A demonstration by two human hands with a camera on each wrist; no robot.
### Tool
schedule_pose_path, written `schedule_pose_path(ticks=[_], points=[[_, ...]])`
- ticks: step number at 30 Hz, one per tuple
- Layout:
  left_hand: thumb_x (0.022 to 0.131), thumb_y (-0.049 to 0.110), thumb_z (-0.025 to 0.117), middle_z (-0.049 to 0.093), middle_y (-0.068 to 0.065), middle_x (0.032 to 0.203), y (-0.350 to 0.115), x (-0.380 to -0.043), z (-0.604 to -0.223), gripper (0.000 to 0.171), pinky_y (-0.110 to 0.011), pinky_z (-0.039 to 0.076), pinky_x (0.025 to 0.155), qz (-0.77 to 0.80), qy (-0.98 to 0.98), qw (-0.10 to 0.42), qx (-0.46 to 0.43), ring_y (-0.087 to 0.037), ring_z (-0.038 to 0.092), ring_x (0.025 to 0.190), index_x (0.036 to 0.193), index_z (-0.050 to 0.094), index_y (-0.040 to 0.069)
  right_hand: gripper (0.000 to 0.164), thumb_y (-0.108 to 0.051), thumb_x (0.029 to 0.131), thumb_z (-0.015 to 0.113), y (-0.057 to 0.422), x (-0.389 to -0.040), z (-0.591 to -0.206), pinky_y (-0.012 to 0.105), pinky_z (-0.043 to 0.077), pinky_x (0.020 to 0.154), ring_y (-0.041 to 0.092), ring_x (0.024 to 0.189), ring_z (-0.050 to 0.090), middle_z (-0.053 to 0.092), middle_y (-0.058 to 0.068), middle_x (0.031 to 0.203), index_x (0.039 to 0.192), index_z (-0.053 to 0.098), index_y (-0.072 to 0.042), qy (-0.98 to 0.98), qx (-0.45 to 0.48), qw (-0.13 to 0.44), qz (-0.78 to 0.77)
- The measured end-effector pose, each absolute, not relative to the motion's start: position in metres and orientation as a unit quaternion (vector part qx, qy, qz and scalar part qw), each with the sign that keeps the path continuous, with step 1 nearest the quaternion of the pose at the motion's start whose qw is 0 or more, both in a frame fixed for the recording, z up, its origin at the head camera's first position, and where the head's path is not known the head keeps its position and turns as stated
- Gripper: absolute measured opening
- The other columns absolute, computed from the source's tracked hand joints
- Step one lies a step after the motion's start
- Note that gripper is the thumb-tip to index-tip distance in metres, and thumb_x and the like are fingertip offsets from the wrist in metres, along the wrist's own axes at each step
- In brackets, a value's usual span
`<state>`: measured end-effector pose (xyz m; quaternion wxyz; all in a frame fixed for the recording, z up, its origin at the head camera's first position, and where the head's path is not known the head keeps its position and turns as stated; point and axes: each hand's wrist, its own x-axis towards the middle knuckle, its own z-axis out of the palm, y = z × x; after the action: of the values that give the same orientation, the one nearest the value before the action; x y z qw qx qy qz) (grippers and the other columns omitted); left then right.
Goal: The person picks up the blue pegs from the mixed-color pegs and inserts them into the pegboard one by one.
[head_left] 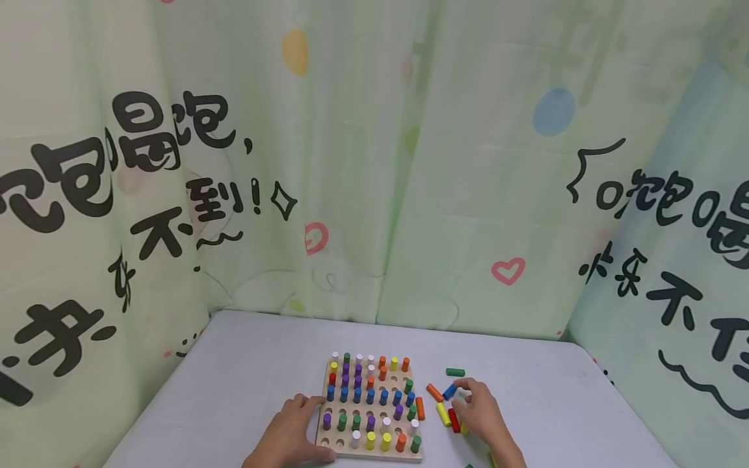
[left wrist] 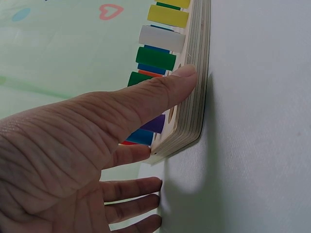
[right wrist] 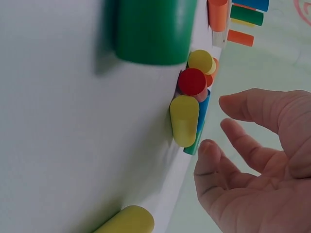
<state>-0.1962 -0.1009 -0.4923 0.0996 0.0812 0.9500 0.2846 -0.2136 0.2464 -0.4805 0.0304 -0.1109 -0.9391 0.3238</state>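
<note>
A wooden pegboard [head_left: 368, 452] with rows of coloured pegs stands near the front of the table. My left hand [head_left: 291, 429] rests at its front left corner. In the left wrist view the thumb [left wrist: 165, 90] lies straight along the board's front edge, the index finger touches the side, and the other fingers extend beside it. My right hand [head_left: 481, 411] hovers over loose pegs to the right of the board, its fingertips close to a blue peg [head_left: 450, 391]. In the right wrist view a gap shows between thumb and fingers, with nothing held.
Around the right hand lie loose pegs: an orange peg [head_left: 434, 392], a yellow peg [head_left: 443, 414], a red peg [head_left: 454, 420] and, farther back, a green peg [head_left: 455, 372]. Another orange peg [head_left: 420, 409] lies against the board's right side. Printed curtains [head_left: 468, 195] surround the white table [head_left: 263, 351].
</note>
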Motion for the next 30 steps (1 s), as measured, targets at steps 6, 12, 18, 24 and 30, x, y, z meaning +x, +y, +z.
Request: schedule_pose_path(ticks=[6,12,18,24,30], points=[[0.052,0.056,0.088,0.054,-0.012,0.110,-0.102,-0.197,-0.493,0.093,-0.059,0.047,0.090,0.283,0.950,0.096,0.086,-0.028,0.049,0.095,0.127,0.057,0.010,0.038,-0.003,0.084,0.068,0.251,-0.217,-0.482,0.046,0.055,0.081,0.032,0.097,0.055,0.054,0.021,0.120,0.120,0.059,-0.002,-0.948,-0.085,0.032,0.305],[0.053,0.055,0.088,0.054,-0.012,0.109,-0.103,-0.196,-0.493,0.093,-0.059,0.047,0.089,0.282,0.950,0.090,0.098,-0.029,0.050,0.096,0.127,0.057,0.008,0.036,-0.001,0.083,0.067,0.255,-0.221,-0.481,0.046,0.054,0.082,0.029,0.095,0.055,0.053,0.021,0.121,0.119,0.060,-0.003,-0.955,-0.055,0.026,0.291],[0.052,0.057,0.087,0.054,-0.012,0.109,-0.103,-0.197,-0.494,0.094,-0.058,0.048,0.089,0.284,0.949,0.092,0.098,-0.028,0.050,0.095,0.127,0.057,0.008,0.036,0.001,0.081,0.067,0.258,-0.226,-0.482,0.048,0.052,0.083,0.029,0.094,0.055,0.054,0.019,0.119,0.116,0.061,-0.003,-0.959,-0.030,0.030,0.280],[0.052,0.057,0.087,0.054,-0.014,0.110,-0.102,-0.195,-0.492,0.095,-0.059,0.047,0.089,0.280,0.951,0.094,0.093,-0.029,0.050,0.095,0.127,0.057,0.008,0.034,0.001,0.082,0.067,0.259,-0.232,-0.484,0.048,0.053,0.084,0.028,0.094,0.054,0.054,0.018,0.118,0.115,0.062,-0.004,-0.962,-0.031,0.017,0.270],[0.053,0.057,0.087,0.054,-0.013,0.111,-0.102,-0.194,-0.489,0.095,-0.059,0.047,0.089,0.286,0.949,0.095,0.097,-0.028,0.049,0.095,0.128,0.057,0.008,0.031,0.002,0.080,0.068,0.259,-0.236,-0.487,0.044,0.052,0.081,0.025,0.090,0.052,0.056,0.014,0.112,0.110,0.066,-0.004,-0.964,-0.033,0.010,0.264]])
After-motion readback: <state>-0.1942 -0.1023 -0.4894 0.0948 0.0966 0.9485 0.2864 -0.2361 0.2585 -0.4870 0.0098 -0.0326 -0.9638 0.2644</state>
